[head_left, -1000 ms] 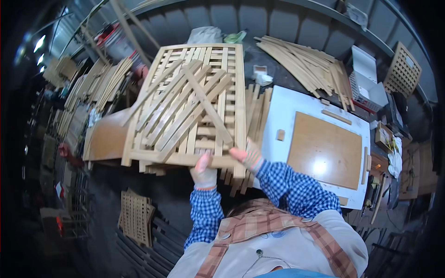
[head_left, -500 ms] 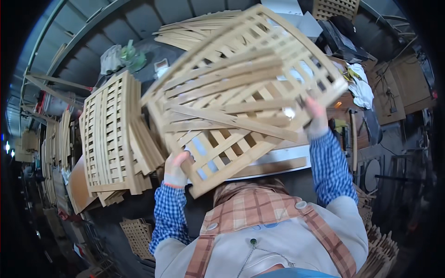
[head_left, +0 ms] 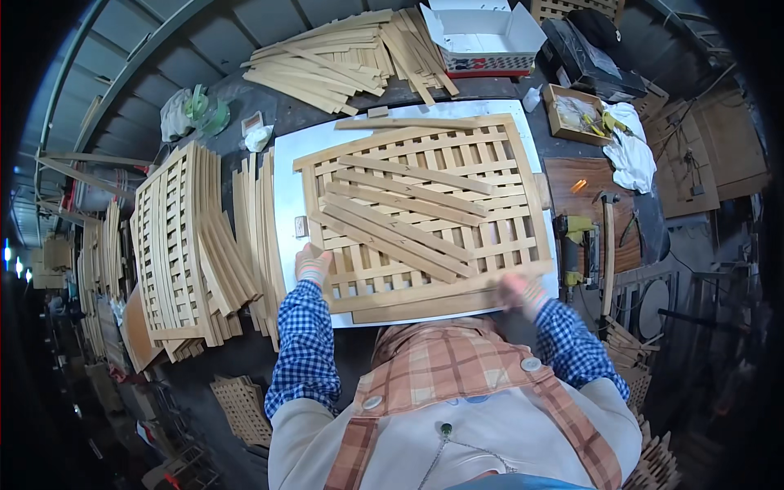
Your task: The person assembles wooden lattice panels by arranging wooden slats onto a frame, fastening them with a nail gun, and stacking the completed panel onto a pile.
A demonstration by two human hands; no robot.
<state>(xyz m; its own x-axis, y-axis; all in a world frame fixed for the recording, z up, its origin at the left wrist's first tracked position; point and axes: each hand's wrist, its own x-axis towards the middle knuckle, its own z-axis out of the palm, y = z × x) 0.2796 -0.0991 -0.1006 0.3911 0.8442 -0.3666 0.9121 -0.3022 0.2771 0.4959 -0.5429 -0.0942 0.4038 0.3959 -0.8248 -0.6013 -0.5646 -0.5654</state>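
A wooden lattice panel [head_left: 416, 296] in a rectangular frame lies on a white board [head_left: 287, 163] in front of me. Several loose slats [head_left: 408, 196] rest slantwise across its lattice. My left hand [head_left: 313, 263] is closed at the frame's left side, close to the near corner. Smeared by motion, my right hand [head_left: 523, 294] is at the right part of the near rail, and its fingers are not clear. A flat wooden strip [head_left: 425, 307] shows beneath the near rail. Another strip [head_left: 404, 124] lies along the far edge.
Stacked lattice panels [head_left: 175, 245] and upright slats [head_left: 257, 237] stand at left. Loose slats [head_left: 327, 61] and an open white box [head_left: 482, 37] are at the back. On the right are a nail gun [head_left: 578, 237], a hammer [head_left: 608, 245], pliers [head_left: 629, 229] and a wooden box [head_left: 572, 114].
The lattice panel, raised and tilted in both hands before, now lies flat on the white board. Its loose slats came down with it. Both hands have lowered, and the right has moved toward me.
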